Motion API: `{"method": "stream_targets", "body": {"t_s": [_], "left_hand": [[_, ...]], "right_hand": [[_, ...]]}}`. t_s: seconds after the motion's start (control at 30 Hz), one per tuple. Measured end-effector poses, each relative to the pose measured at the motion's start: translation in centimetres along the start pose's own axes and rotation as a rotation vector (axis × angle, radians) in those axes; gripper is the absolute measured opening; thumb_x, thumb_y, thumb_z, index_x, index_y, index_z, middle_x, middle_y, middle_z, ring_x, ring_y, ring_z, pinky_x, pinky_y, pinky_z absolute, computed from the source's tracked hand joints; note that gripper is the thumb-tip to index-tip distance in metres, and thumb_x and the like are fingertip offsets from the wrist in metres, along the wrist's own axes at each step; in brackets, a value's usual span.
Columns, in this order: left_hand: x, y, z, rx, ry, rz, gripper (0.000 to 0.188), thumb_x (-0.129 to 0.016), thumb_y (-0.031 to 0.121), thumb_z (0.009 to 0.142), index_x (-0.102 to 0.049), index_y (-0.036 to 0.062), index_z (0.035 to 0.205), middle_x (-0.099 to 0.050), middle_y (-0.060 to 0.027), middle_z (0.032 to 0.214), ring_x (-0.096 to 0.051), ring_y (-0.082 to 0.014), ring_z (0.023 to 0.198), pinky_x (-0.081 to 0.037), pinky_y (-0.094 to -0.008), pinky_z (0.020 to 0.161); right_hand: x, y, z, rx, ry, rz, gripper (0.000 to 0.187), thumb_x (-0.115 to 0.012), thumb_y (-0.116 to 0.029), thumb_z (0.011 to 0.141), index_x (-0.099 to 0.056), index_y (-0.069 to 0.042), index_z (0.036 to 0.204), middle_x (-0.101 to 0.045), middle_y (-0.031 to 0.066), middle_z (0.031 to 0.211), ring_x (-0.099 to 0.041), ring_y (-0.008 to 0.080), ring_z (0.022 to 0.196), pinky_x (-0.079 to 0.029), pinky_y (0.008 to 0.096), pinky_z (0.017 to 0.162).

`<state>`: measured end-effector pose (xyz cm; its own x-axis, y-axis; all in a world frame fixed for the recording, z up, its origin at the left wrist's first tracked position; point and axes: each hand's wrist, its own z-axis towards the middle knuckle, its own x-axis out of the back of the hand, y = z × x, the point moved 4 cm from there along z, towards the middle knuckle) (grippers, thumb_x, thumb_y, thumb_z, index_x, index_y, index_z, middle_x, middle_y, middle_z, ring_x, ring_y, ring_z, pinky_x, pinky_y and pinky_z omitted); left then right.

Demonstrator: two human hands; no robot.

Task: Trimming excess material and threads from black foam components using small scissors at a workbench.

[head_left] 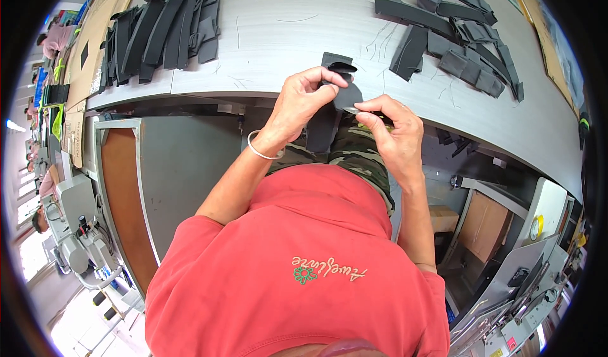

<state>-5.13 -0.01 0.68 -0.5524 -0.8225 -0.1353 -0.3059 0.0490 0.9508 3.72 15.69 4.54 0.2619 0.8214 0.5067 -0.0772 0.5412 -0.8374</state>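
My left hand (307,99), with a white bangle at its wrist, is closed on a dark grey fabric strip (347,96) at the table's front edge. One end of the strip lies on the tabletop, and the rest hangs over my lap. Beside it, my right hand (398,129) pinches thumb and forefinger together at the strip's right edge. A small pale, shiny tip shows at those fingers; what it belongs to is hidden.
On the pale table (285,47), a row of dark fabric strips (166,31) lies at the left and a looser pile of folded pieces (465,56) at the right. Loose dark threads are scattered between. A grey cabinet (190,180) stands below left, a cardboard box (443,219) below right.
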Motion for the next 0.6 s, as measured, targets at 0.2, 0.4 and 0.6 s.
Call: {"method": "stream_targets", "body": {"t_s": [0.2,0.4,0.6], "left_hand": [[-0.8,0.8,-0.3,-0.028,-0.023,-0.283,0.024,-0.067,0.004,0.085,-0.06,0.0001,0.107,-0.065,-0.0113,0.102,-0.065,-0.0152,0.086,-0.054,-0.0268,0.076],[-1.3,1.4,-0.6,-0.069,-0.098,-0.285,0.043,-0.064,-0.003,0.084,-0.05,0.0012,0.124,-0.061,-0.0153,0.112,-0.066,-0.0193,0.088,-0.056,-0.0303,0.081],[-1.4,1.4,-0.5,-0.099,-0.121,-0.22,0.046,-0.065,-0.003,0.084,-0.05,0.0015,0.127,-0.061,-0.0149,0.115,-0.067,-0.0205,0.09,-0.057,-0.0312,0.081]], "right_hand": [[0.2,1.5,0.1,-0.162,0.067,0.23,0.014,-0.07,-0.016,0.084,-0.068,-0.007,0.094,-0.068,0.0035,0.075,-0.061,0.0128,0.066,-0.046,0.0275,0.063],[-0.1,1.7,0.2,-0.208,0.094,0.077,0.015,-0.068,-0.022,0.086,-0.068,-0.01,0.093,-0.065,0.0044,0.071,-0.06,0.0148,0.062,-0.045,0.0286,0.059],[0.3,1.0,0.5,-0.141,0.144,-0.078,0.014,-0.068,-0.024,0.084,-0.068,-0.011,0.09,-0.065,0.0048,0.07,-0.06,0.0202,0.061,-0.044,0.0312,0.057]]}}
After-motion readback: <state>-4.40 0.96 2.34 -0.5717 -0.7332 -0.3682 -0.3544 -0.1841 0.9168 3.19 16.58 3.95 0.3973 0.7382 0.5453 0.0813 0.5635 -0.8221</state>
